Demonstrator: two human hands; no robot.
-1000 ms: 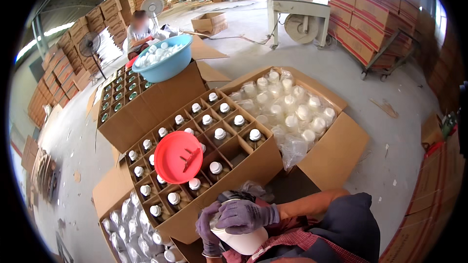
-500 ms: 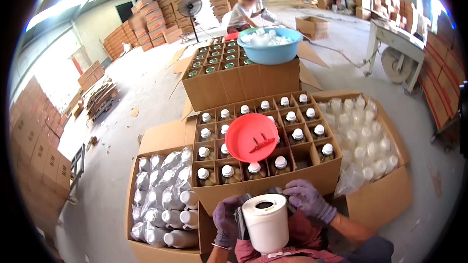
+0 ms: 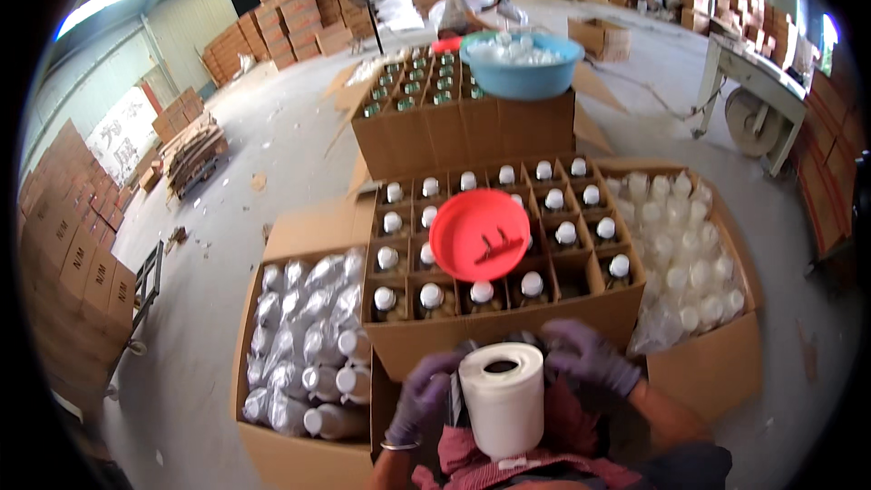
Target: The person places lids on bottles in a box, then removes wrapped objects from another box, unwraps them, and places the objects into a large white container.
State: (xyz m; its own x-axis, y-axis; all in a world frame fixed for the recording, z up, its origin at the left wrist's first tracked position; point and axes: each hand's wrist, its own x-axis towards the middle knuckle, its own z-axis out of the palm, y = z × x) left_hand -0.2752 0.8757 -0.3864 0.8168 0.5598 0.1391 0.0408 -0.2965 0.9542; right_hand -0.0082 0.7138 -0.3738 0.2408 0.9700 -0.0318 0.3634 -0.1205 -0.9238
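Note:
A white cylinder [image 3: 501,404] with a dark hole in its top stands close in front of my body, and it covers part of what my hands work on. My left hand [image 3: 422,399], in a purple glove, is curled at its left side. Dark material [image 3: 455,406] shows between those fingers and the cylinder. My right hand [image 3: 590,358], gloved alike, is bent at the far right of the cylinder beside more dark material. What the fingertips grip is hidden. Beyond them stands a divided carton [image 3: 490,338] of white-capped bottles [image 3: 432,298].
A red bowl [image 3: 458,259] with small dark pieces rests on the bottles. Cartons of wrapped silvery bottles [image 3: 322,345] and cloudy plastic bottles [image 3: 676,245] flank the carton. Farther off, a blue basin [image 3: 526,82] sits on another divided carton [image 3: 463,138]; a person [image 3: 464,7] is behind.
The view has shifted slightly, so the cartons appear a little farther right. My left fingers have moved inward toward the cylinder's top; my right hand has shifted slightly right. The white cylinder stays between them.

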